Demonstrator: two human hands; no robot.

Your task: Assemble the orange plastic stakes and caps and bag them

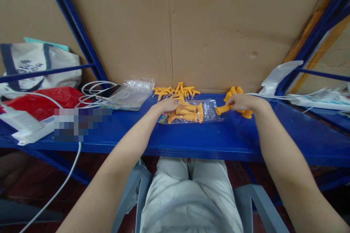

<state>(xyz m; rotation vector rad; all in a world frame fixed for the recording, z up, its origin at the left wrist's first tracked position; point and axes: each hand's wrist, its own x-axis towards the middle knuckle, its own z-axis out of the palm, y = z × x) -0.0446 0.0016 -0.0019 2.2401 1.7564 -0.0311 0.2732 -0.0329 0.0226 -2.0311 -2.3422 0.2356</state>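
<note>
A clear plastic bag (209,111) with several orange pieces (188,113) inside lies flat on the blue table (191,138). My left hand (168,106) is closed at the bag's left end. To the right of the bag, my right hand (237,102) grips an orange tube-shaped piece (222,110), whose wide end points left toward the bag. More orange pieces (247,114) lie beneath and behind my right hand, partly hidden by it. Behind the bag, a pile of branching orange pieces (188,90) rests near the cardboard.
Stacked clear bags (131,96) and white cables (91,93) are left of the pile. Farther left are a red bag (54,100), a power strip (35,131) and a cloth bag (60,63). White plastic (277,78) leans at the right. Cardboard (175,25) stands behind, between blue posts.
</note>
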